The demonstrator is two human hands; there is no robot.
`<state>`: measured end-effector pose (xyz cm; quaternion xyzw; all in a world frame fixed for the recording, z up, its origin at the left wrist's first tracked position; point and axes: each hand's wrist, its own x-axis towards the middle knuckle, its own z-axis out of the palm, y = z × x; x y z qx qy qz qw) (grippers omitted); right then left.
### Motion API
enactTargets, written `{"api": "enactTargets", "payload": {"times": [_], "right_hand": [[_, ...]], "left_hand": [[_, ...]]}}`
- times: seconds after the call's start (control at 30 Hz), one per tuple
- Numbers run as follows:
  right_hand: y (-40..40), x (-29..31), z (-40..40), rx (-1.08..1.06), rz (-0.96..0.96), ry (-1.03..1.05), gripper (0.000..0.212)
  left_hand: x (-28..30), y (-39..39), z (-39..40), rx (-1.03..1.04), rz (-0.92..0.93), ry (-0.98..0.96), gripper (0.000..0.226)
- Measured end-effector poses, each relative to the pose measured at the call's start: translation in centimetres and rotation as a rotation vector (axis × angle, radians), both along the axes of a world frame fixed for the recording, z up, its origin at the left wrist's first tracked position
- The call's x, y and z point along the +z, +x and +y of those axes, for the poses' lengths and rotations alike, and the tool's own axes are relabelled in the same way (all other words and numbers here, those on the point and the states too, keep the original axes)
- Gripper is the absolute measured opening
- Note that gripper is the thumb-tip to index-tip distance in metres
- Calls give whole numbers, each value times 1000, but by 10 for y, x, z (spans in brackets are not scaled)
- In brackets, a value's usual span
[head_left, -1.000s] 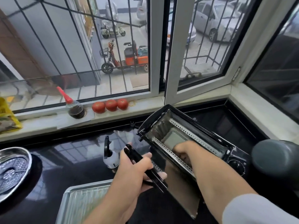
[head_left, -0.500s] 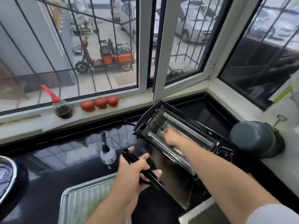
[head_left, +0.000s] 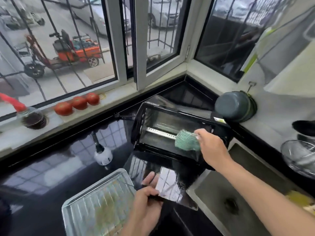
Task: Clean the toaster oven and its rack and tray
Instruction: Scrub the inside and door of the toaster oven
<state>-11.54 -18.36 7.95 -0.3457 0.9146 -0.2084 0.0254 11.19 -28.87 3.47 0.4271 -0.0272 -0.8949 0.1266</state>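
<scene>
**Inspector:** Nearest to the viewer, the left hand (head_left: 146, 200) is seen gripping the handle edge of the oven door (head_left: 163, 183), which is folded down in front of the toaster oven (head_left: 172, 133). Left of the door, the tray (head_left: 75, 201) is laid on the counter (head_left: 51, 167) with the rack (head_left: 102, 206) on it.

**Assessor:** And further in?

**Inspector:** At the oven mouth, a green cloth (head_left: 186, 140) is pinched by the right hand (head_left: 211, 147).

**Assessor:** Hazards?

**Inspector:** The oven is set at the counter corner, just beside the sink (head_left: 221, 198). If the door is leaned on, the oven could be tipped forward. A spray bottle (head_left: 102, 154), left of the oven, could be knocked over. Beyond the oven, a pot (head_left: 233, 106) could be struck by a wide wipe.
</scene>
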Motion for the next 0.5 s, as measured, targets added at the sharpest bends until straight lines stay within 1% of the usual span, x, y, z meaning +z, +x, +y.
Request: {"api": "enactTargets", "payload": {"times": [0.07,0.13,0.17,0.27,0.4,0.47,0.5], "right_hand": [[-9,-16,3,-73,-68,-42,23],[-19,-33,3,-159,-217,-98,23],[-23,-42,5,-150,-260,-88,23],[-32,-66,13,-65,-275,-28,23],[-48,-72,10,-67,-310,-65,26],[-56,-75,9,-61,-314,-61,27],[-59,-76,10,-62,-314,-58,27]], "left_hand": [[-15,-16,17,44,-27,33,58],[-40,-34,30,86,-61,75,61],[-55,-42,34,94,-80,91,62],[-91,-63,45,91,-119,106,62],[-108,-75,53,77,-112,77,67],[-115,-75,55,17,-110,38,62],[-119,-73,56,-49,-127,-3,55]]}}
